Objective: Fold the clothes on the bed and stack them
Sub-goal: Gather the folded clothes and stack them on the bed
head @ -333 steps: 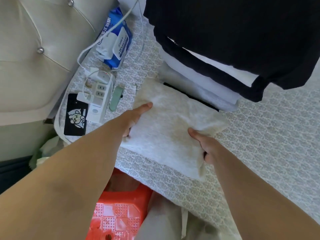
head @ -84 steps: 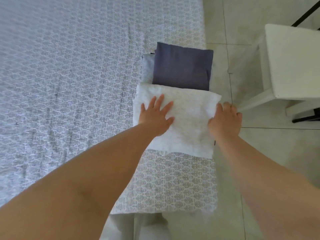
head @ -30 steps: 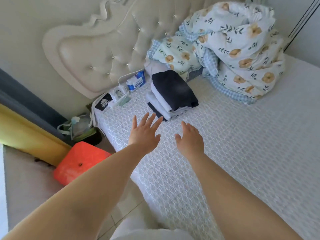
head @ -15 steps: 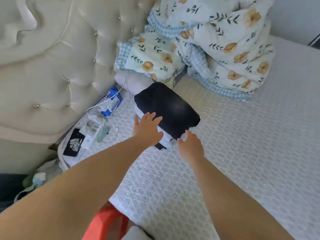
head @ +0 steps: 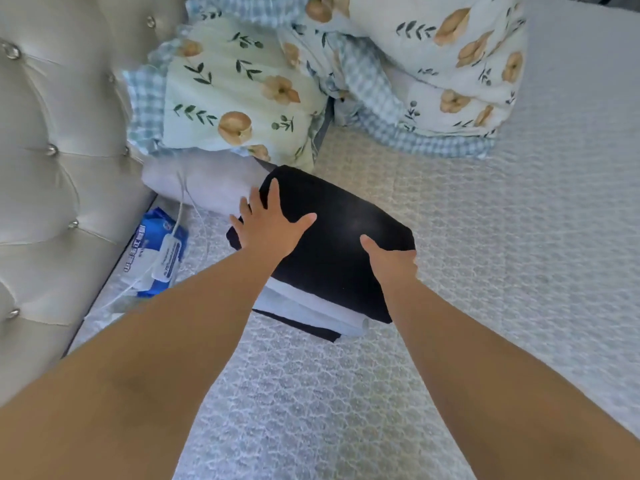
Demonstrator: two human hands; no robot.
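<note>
- The stack of folded clothes (head: 311, 306) sits on the bed (head: 485, 254), left of the middle and near the headboard side.
- On top lies a folded black garment (head: 339, 237); under it, pale white layers (head: 304, 303) show at the near edge, and a dark piece (head: 298, 323) peeks out at the bottom.
- The left hand (head: 273, 226) rests flat on the far left part of the black garment, fingers straight and spread, thumb out to the right; its grip is open and holds nothing.
- The right hand (head: 391, 261) is at the right edge of the black garment, thumb lying on top and fingers bent down over the side; how firmly it grips cannot be told.
- A tufted headboard (head: 52, 168) stands along the left.
- A floral duvet (head: 433, 64) and a matching pillow (head: 235, 98) are heaped at the far side, beyond the stack.
- A white cushion (head: 204, 185) lies just left of the stack, touching the black garment.
- A blue pack of wipes (head: 156, 258) lies near the headboard, with a white cable (head: 181, 202) running over it.
</note>
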